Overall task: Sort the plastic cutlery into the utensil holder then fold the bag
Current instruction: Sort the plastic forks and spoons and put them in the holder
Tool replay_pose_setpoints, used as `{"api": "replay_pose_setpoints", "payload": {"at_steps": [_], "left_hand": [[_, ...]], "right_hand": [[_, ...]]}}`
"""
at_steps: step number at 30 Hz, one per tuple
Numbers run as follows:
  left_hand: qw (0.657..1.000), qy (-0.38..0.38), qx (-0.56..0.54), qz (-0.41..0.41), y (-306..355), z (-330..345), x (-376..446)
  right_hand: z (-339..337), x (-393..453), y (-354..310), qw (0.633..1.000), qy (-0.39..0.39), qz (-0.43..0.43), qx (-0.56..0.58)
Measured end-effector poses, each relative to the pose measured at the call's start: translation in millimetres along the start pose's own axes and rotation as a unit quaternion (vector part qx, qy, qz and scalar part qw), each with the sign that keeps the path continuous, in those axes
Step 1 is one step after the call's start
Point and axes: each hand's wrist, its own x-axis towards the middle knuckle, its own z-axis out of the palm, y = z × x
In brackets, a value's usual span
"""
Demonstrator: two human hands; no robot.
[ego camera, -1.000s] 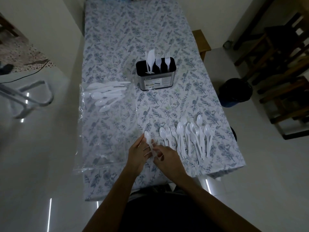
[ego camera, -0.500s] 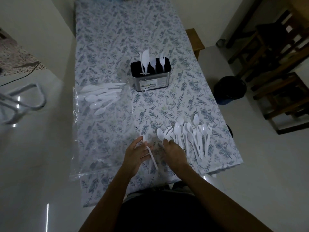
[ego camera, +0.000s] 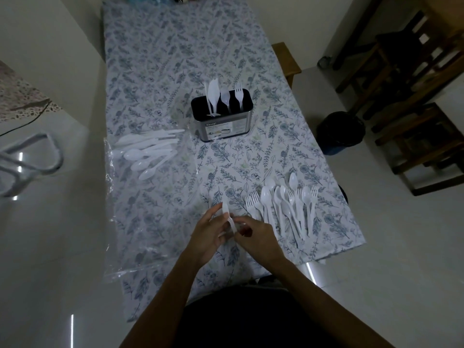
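Observation:
My left hand [ego camera: 208, 232] holds a white plastic utensil [ego camera: 226, 214] upright-tilted just above the near part of the table. My right hand [ego camera: 258, 238] meets it from the right, fingertips pinching the utensil's lower end; what else lies between those fingers is hidden. A loose row of white forks and spoons [ego camera: 285, 207] lies just right of my hands. The black utensil holder [ego camera: 222, 128] stands mid-table with a knife, a spoon and a fork upright in separate slots. The clear plastic bag [ego camera: 140, 204] lies flat at the left, with more knives and spoons [ego camera: 150, 153] inside.
The table wears a floral cloth [ego camera: 175, 59] and its near edge is just below my hands. A dark bin [ego camera: 340, 131] and wooden chairs [ego camera: 416, 101] stand to the right on the floor. A metal frame [ego camera: 32, 159] is at the left.
My right hand left the utensil, reached into the row of forks and spoons, and has come back to the utensil in my left hand. The left hand stayed close to its place.

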Motion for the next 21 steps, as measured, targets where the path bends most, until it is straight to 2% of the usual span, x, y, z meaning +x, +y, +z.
{"api": "replay_pose_setpoints", "payload": {"at_steps": [5,9,11,12,15,21], "left_hand": [[1.000,0.006,0.022,0.019,-1,-1,3],[0.998,0.029,0.040,0.037,-1,-5,4],[0.998,0.035,0.042,0.041,-1,-7,3],[0.998,0.034,0.038,0.041,-1,-7,1],[0.999,0.011,0.026,0.036,-1,-6,-1],[0.998,-0.022,0.039,0.034,1,0,1]], "right_hand": [[10,6,5,0.976,-0.034,-0.066,-0.206],[11,3,5,0.958,-0.079,-0.098,-0.256],[0,5,10,0.969,-0.055,-0.040,-0.237],[-8,7,16,0.972,-0.012,0.003,-0.233],[-30,16,29,0.957,0.075,0.111,-0.259],[-37,30,34,0.945,0.046,0.161,-0.280]]}}
